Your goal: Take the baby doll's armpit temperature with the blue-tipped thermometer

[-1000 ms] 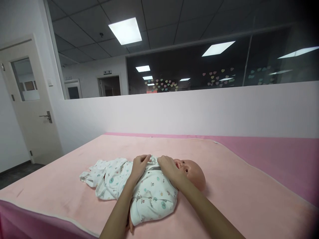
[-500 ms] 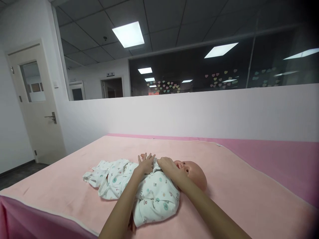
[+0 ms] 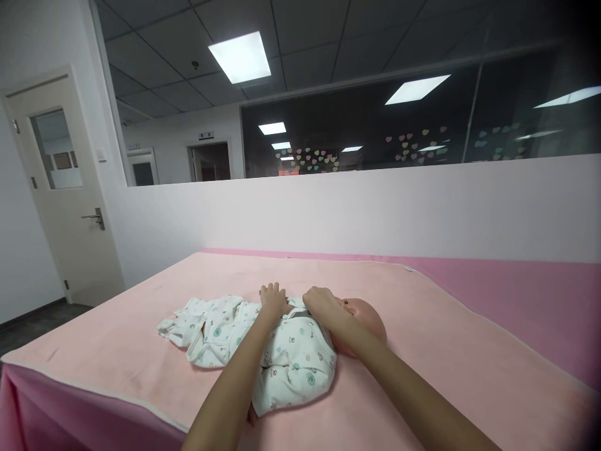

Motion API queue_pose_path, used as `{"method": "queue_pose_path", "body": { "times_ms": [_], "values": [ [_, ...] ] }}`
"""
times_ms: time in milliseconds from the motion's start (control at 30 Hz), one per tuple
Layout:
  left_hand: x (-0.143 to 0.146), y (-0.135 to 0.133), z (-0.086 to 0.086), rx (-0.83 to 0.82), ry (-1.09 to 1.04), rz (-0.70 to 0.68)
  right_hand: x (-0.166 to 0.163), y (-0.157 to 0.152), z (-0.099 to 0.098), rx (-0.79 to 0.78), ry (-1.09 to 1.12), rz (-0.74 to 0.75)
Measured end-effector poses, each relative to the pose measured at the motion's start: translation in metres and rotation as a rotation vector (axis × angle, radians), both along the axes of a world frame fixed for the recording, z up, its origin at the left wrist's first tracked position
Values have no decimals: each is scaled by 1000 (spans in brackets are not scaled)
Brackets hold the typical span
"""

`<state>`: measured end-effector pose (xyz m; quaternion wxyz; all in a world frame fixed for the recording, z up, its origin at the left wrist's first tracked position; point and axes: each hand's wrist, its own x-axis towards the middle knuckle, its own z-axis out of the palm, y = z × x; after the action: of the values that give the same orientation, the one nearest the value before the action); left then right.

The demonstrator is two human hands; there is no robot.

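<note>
A baby doll point(image 3: 373, 322) lies on its back with its head to the right, dressed in a white printed onesie point(image 3: 298, 357). Over the far side of the doll's chest, my left hand point(image 3: 273, 300) is bent round the doll's far arm, which it mostly hides. Close to the doll's chin, my right hand point(image 3: 322, 304) is closed, with the onesie's upper edge in its fingers; the fingertips are hidden. My right forearm covers part of the doll's face. The onesie's legs stretch out to the left.
The doll lies on a peach-coloured pad point(image 3: 446, 351) over a pink cover point(image 3: 516, 294). A low white wall point(image 3: 399, 213) with a window above stands behind the bed. A door point(image 3: 61, 219) is at the left.
My left hand's spread fingers have drawn together and bent over the doll's far arm. My right hand has shifted slightly right and up, covering more of the doll's face.
</note>
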<state>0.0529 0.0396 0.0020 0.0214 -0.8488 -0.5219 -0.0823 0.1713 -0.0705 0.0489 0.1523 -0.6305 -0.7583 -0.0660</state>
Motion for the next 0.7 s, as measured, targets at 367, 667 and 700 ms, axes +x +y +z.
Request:
{"method": "queue_pose_path", "body": {
  "times_ms": [367, 667, 700],
  "values": [
    [-15, -16, -12, 1, -82, 97, 26, -47, 9, 33, -59, 67],
    [-25, -14, -9, -122, -116, -3, 134, -7, -28, 14, 1170, -67],
    [-25, -14, -9, -137, -117, -5, 135, -6, -34, -2, 1226, -72]
  ]
}}
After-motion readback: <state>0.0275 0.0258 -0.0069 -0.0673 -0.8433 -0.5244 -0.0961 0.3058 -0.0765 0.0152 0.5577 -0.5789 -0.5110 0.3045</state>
